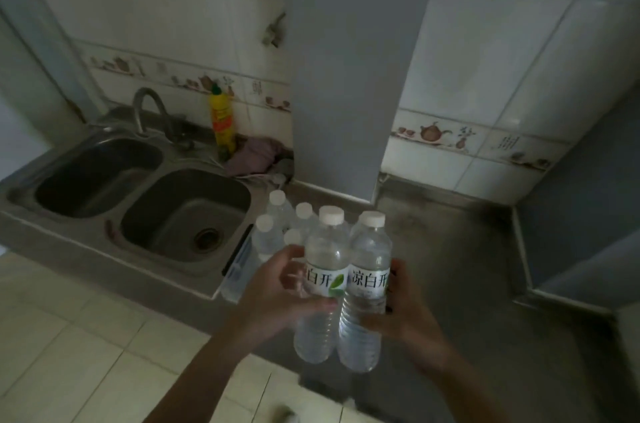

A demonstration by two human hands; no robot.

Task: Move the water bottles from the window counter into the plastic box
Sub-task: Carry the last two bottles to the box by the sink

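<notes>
I hold two clear water bottles with white caps and white-green labels upright, side by side, above the counter's front edge. My left hand [277, 294] grips the left bottle [323, 270]. My right hand [405, 311] grips the right bottle [369, 284]. Behind them stands a clear plastic box [239, 270] on the counter beside the sink, holding several more capped bottles [273, 218]. The box's right part is hidden behind my hands and the held bottles.
A steel double sink [145, 194] with a curved tap [149, 111] lies to the left. A yellow detergent bottle [221, 124] and a purple cloth [252, 156] sit behind it. A grey pillar [346, 76] rises behind the box. The grey counter [467, 249] extends right.
</notes>
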